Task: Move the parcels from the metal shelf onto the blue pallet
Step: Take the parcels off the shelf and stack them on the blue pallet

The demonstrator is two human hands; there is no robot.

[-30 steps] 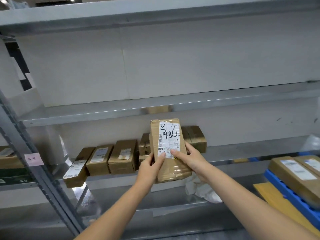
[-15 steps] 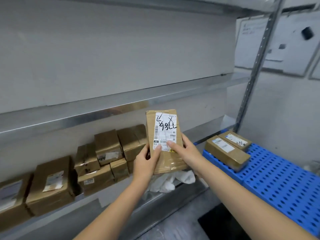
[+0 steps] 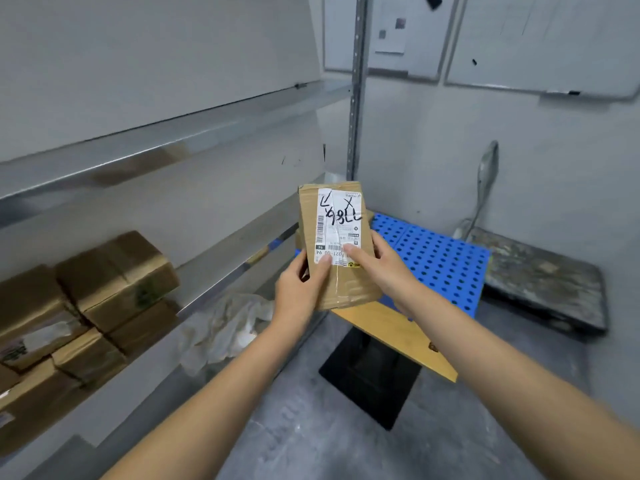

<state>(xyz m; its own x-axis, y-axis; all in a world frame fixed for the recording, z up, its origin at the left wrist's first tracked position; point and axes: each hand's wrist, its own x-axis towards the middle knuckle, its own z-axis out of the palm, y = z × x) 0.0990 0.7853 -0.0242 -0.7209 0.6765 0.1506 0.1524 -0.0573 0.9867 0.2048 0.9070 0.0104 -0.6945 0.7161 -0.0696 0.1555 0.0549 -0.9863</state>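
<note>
I hold a brown cardboard parcel (image 3: pixel 335 278) upright in front of me, its white label marked "98LL" facing me. My left hand (image 3: pixel 299 289) grips its lower left edge with the thumb on the label. My right hand (image 3: pixel 379 268) grips its lower right edge, thumb across the label's bottom. Behind the parcel lies the blue perforated pallet (image 3: pixel 440 261) on the floor at the right. Several more brown parcels (image 3: pixel 114 285) are stacked on the metal shelf (image 3: pixel 221 268) at the left. Any parcels on the pallet are hidden behind the held one.
A crumpled white plastic bag (image 3: pixel 225 323) lies on the lower shelf level. A yellow board (image 3: pixel 398 334) and a black square base (image 3: pixel 370 379) sit on the grey floor below my hands. A dirty grey slab (image 3: pixel 543 278) lies right of the pallet. The shelf upright (image 3: pixel 355 98) stands behind.
My view has swung right, away from the shelf toward the pallet. Both hands still hold the parcel, which has travelled right with me and now hangs in front of the pallet.
</note>
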